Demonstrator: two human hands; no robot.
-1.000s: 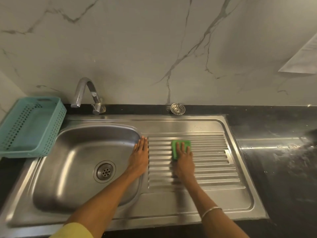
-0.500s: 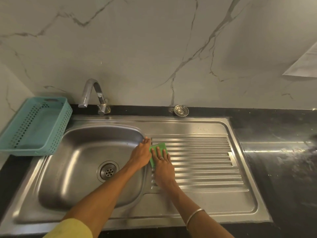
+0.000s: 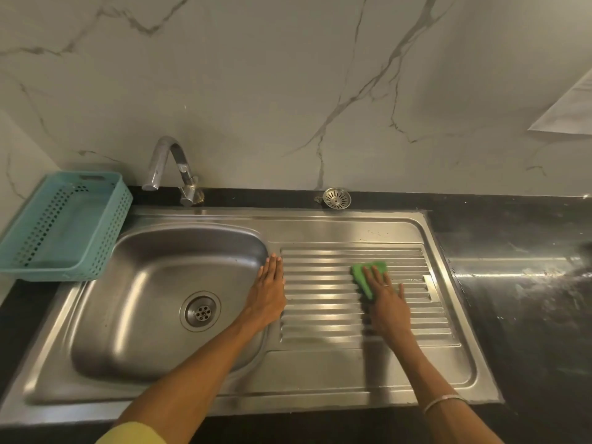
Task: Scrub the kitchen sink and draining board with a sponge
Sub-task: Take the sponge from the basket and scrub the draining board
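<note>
So from my feed, the right hand [image 3: 387, 301] is flat on the green sponge [image 3: 368, 275], fingers straight and spread, pressing it onto the ribbed draining board [image 3: 320, 302] toward the far right part of the grooves. The sponge pokes out past the fingertips on the left and far side. The ribs' right edge is near, with a flat steel margin beyond it before the black counter [image 3: 528, 299] starts. Plenty of bare ribs to the left of the sponge and toward me.

The left hand [image 3: 269, 293] lies flat with fingers together on the strip between the sink bowl [image 3: 153, 299] and the ribs, holding nothing. A teal basket [image 3: 64, 225] overlaps the sink's left rim, with the tap [image 3: 173, 168] behind the bowl.
</note>
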